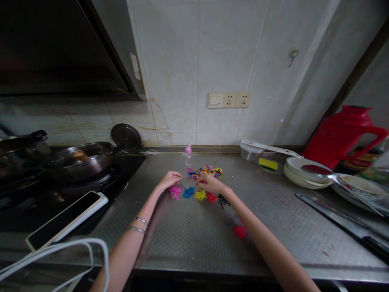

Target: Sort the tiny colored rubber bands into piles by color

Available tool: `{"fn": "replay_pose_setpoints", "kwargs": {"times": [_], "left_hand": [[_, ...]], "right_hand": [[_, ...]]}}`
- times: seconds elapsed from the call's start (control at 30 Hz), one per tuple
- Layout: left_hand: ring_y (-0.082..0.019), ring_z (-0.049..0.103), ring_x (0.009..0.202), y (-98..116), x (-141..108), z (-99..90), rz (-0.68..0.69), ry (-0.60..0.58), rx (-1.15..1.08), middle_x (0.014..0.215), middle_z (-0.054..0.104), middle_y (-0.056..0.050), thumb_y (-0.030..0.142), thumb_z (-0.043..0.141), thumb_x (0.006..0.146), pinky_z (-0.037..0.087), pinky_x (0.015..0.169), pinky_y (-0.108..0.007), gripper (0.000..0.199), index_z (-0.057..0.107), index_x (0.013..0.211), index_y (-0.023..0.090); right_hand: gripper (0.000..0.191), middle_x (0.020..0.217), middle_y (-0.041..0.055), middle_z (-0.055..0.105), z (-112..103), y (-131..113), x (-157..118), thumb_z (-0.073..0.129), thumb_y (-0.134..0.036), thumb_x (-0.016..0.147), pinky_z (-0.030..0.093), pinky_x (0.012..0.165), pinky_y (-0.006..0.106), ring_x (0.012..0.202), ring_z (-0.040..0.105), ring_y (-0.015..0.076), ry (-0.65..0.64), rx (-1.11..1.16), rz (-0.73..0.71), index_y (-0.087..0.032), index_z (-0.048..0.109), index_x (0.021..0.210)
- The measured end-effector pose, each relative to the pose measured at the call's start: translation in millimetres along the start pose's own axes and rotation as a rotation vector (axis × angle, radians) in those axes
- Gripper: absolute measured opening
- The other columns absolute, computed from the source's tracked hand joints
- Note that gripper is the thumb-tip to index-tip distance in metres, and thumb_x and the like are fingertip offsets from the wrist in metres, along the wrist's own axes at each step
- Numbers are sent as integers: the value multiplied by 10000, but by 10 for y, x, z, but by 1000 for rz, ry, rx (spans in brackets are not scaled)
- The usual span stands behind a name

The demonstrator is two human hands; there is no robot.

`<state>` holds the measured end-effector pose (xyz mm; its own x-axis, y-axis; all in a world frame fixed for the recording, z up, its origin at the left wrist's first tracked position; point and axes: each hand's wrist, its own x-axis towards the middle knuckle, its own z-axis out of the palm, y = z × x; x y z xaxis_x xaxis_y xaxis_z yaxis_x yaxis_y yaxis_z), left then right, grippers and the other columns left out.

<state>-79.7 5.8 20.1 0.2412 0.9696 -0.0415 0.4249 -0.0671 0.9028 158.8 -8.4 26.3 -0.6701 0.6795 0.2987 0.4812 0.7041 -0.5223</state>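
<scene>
My left hand is pinched just above a pile of pink bands, which look like small rubber bands. Over the front edge of a mixed heap of coloured bands hovers my right hand, its fingers drawn together. Anything between the fingertips of either hand is too small to make out. In a row nearer me lie a blue pile, a yellow pile, a red pile and a black pile, the last partly beside my right wrist.
Behind the heap stands a small clear bottle with a pink top. A stove with a pan and a phone are on the left. On the right are a red thermos, bowls, a yellow sponge and a knife.
</scene>
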Motion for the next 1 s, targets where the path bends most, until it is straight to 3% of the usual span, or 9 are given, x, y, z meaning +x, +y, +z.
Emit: {"fn": "replay_pose_setpoints", "kwargs": {"times": [0.33, 0.63, 0.8, 1.0], "left_hand": [[-43, 356, 366, -9, 3, 33, 10, -3, 28, 488, 540, 6, 323, 584, 654, 225, 386, -172, 312, 631, 847, 82], [-45, 361, 363, 41, -20, 58, 4, -1, 10, 477, 547, 3, 293, 589, 655, 245, 396, -177, 295, 630, 840, 66], [-44, 351, 358, 15, -7, 51, 7, 3, 23, 481, 546, 5, 306, 584, 658, 236, 386, -177, 305, 631, 847, 71], [-44, 356, 359, -21, 6, 46, 14, -13, 26, 498, 549, 3, 331, 579, 659, 228, 380, -175, 320, 633, 853, 82]], "right_hand": [[218, 792, 49, 626, 37, -51, -143, 507, -211, 726, 386, 766, 251, 810, 524, 155, -72, -177, -59, -182, 682, 852], [219, 768, 27, 637, 59, -61, -139, 485, -174, 726, 372, 796, 238, 817, 523, 144, -111, -144, -116, -185, 679, 826], [255, 845, 41, 628, 12, -17, -163, 475, -142, 707, 394, 762, 233, 804, 537, 138, -21, -101, -49, -173, 661, 878], [274, 822, 35, 653, -116, 109, -204, 430, -79, 674, 401, 777, 230, 804, 564, 136, 19, -49, 52, -166, 669, 775]]}}
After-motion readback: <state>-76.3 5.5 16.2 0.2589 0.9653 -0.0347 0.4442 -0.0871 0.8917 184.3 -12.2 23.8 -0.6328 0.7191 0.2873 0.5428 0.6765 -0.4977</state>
